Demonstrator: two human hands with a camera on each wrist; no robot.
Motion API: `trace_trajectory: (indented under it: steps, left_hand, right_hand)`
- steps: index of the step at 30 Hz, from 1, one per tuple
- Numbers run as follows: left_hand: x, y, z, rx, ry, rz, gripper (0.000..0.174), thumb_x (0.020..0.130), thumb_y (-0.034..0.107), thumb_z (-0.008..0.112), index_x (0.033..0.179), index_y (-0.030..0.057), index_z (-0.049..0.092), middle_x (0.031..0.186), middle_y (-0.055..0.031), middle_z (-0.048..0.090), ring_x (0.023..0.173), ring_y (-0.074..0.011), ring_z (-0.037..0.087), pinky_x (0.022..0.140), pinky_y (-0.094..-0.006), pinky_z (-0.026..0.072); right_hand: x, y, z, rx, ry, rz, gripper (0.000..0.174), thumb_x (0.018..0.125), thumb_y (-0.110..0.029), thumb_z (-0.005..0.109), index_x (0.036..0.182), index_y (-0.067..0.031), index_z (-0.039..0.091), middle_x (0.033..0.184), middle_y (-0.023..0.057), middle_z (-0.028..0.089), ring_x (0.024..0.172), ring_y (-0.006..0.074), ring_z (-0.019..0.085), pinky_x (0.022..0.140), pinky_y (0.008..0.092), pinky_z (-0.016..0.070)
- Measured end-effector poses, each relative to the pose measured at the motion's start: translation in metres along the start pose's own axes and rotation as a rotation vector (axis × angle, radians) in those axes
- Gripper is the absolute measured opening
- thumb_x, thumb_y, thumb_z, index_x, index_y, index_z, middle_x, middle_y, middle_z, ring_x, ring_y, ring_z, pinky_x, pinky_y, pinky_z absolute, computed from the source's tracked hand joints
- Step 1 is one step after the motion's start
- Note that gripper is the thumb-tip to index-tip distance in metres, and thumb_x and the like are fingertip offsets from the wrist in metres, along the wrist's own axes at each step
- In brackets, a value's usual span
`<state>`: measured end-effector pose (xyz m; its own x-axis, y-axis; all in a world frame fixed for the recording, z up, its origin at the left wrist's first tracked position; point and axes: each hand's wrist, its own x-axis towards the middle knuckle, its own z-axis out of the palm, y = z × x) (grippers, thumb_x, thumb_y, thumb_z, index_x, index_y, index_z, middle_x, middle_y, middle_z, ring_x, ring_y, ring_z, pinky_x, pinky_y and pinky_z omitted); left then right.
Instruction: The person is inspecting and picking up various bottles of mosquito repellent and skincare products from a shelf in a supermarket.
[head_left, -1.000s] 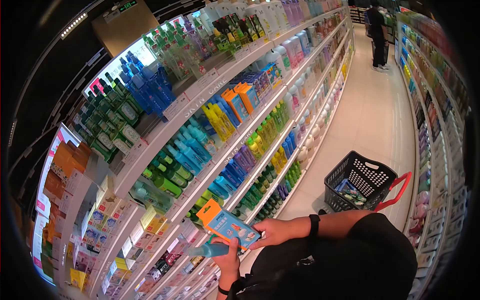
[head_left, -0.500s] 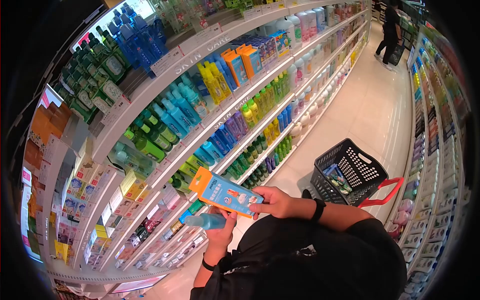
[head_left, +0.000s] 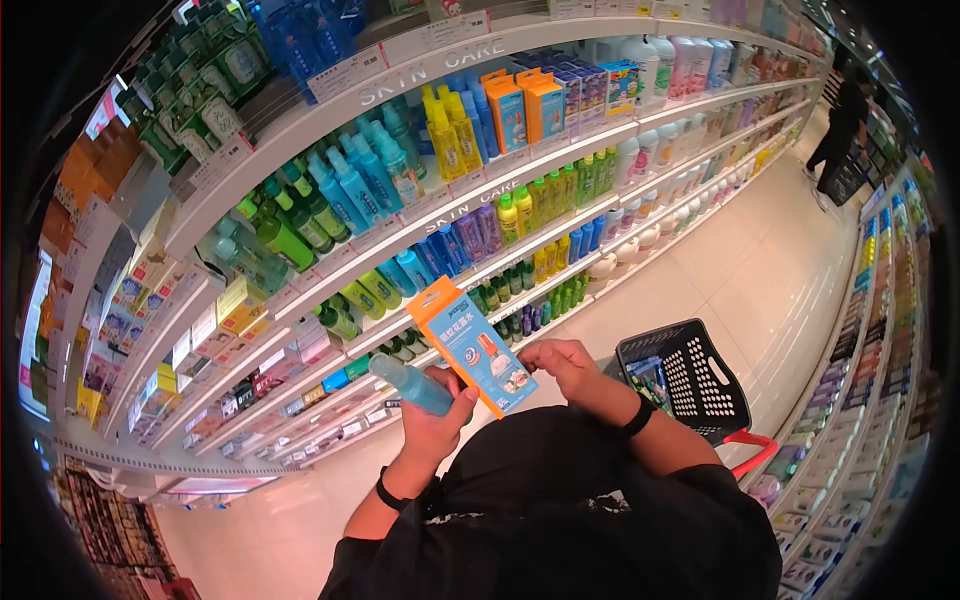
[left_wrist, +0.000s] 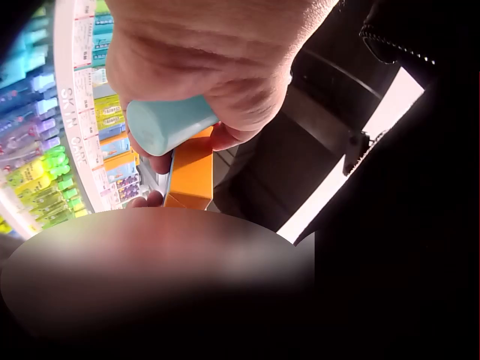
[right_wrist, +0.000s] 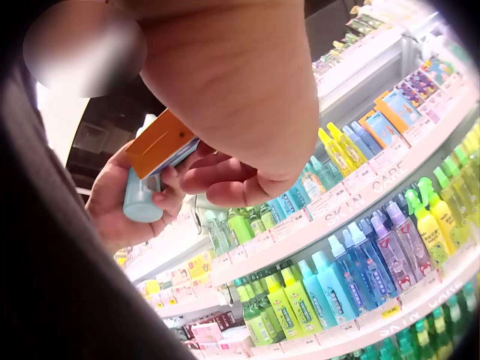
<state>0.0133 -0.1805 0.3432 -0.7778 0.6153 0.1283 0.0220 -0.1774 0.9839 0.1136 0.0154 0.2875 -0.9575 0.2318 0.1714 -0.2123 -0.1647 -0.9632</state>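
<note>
My left hand [head_left: 437,420] grips a pale blue bottle [head_left: 425,390] with a clear cap, tilted to the left, and holds a blue-and-orange box [head_left: 480,350] beside it. The box's printed front faces up toward the head camera, its orange hang tab pointing away. In the left wrist view, the bottle's base [left_wrist: 154,127] and the box's orange end [left_wrist: 191,176] show under the thumb. My right hand [head_left: 570,368] is at the box's right edge, its fingers loosely bent and the thumb off the front. The right wrist view shows these bent fingers [right_wrist: 225,184] near the box.
A curved white shelf [head_left: 440,75] carries rows of spray bottles [head_left: 350,190] and similar orange-blue boxes [head_left: 520,105]. On the floor at right stands a black basket [head_left: 690,380] with a red handle [head_left: 750,455] and packs inside. A person in black [head_left: 845,125] is farther down the aisle.
My right thumb has come off the box's front and that hand has shifted to its edge. The box now points farther away from me. The head view has swung, moving the basket lower right.
</note>
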Motion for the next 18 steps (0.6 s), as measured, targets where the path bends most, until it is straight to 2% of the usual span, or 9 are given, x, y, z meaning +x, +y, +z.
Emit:
trace_trajectory:
  steps: [4,7,11,13,14,15,17,18]
  left_hand:
    - [0.003,0.007,0.028,0.11,0.008,0.002,0.02,0.082,0.005,0.07,0.081,0.006,0.05,0.074,0.001,0.052,0.068,-0.0064,0.048,0.061,-0.0239,0.0396]
    - [0.007,-0.006,0.052,0.126,0.026,0.029,0.02,0.082,0.006,0.07,0.081,0.006,0.05,0.076,0.001,0.052,0.069,-0.0065,0.049,0.062,-0.0239,0.04]
    - [0.008,-0.007,0.071,0.102,0.07,0.008,0.019,0.082,0.006,0.07,0.082,0.0059,0.051,0.075,0.0014,0.052,0.068,-0.0069,0.049,0.062,-0.024,0.0407]
    - [0.014,-0.011,0.091,0.099,0.091,0.01,0.019,0.081,0.006,0.07,0.082,0.0063,0.052,0.076,0.0013,0.054,0.069,-0.007,0.05,0.062,-0.0242,0.0417]
    - [0.017,-0.013,0.097,0.107,0.073,-0.012,0.018,0.081,0.006,0.07,0.082,0.0067,0.052,0.077,0.0012,0.055,0.07,-0.0071,0.051,0.063,-0.0244,0.0427]
    - [0.017,-0.016,0.1,0.095,0.069,0.002,0.018,0.081,0.006,0.07,0.082,0.0067,0.052,0.077,0.0012,0.055,0.07,-0.0071,0.051,0.063,-0.0244,0.0427]
    - [0.014,-0.019,0.101,0.224,0.101,0.039,0.017,0.08,0.006,0.071,0.082,0.0068,0.054,0.08,0.0016,0.057,0.074,-0.0067,0.053,0.065,-0.0253,0.0449]
    - [0.014,-0.025,0.099,0.295,0.131,0.062,0.021,0.075,0.009,0.075,0.083,0.0061,0.056,0.081,-0.0016,0.061,0.073,-0.0116,0.059,0.066,-0.0279,0.0475]
  right_hand:
    - [0.012,-0.031,-0.042,0.156,-0.085,-0.058,0.04,0.1,-0.032,0.047,0.098,0.0041,0.065,0.089,0.0126,0.066,0.08,0.0196,0.063,0.077,0.0322,0.0505]
    - [0.016,-0.042,-0.068,0.199,-0.088,-0.03,0.025,0.096,-0.021,0.057,0.101,0.0032,0.063,0.089,0.0122,0.067,0.078,0.0185,0.064,0.075,0.0317,0.0517]
    - [0.023,-0.04,-0.08,0.174,-0.132,0.042,0.02,0.093,-0.013,0.062,0.107,0.0017,0.061,0.092,0.0106,0.066,0.08,0.0161,0.063,0.074,0.0303,0.0521]
    - [0.033,-0.047,-0.099,0.178,-0.159,0.034,0.027,0.091,-0.008,0.064,0.115,0.0005,0.057,0.097,0.0094,0.065,0.082,0.0131,0.062,0.074,0.028,0.0517]
    - [0.036,-0.045,-0.108,0.167,-0.194,0.036,0.036,0.089,-0.007,0.066,0.122,-0.0017,0.052,0.105,0.0085,0.061,0.081,0.01,0.06,0.074,0.0259,0.0508]
    - [0.04,-0.051,-0.109,0.08,-0.217,-0.035,0.045,0.086,-0.009,0.07,0.126,-0.0043,0.05,0.107,0.0072,0.059,0.074,0.0069,0.056,0.069,0.024,0.0496]
    - [0.047,-0.07,-0.107,-0.107,-0.266,-0.034,0.065,0.079,-0.01,0.078,0.135,-0.0057,0.043,0.108,0.0056,0.054,0.073,0.0065,0.053,0.067,0.021,0.0467]
    - [0.052,-0.079,-0.104,-0.261,-0.262,-0.133,0.073,0.076,-0.013,0.081,0.137,-0.0067,0.04,0.107,0.0056,0.053,0.071,0.0061,0.052,0.064,0.0208,0.0457]
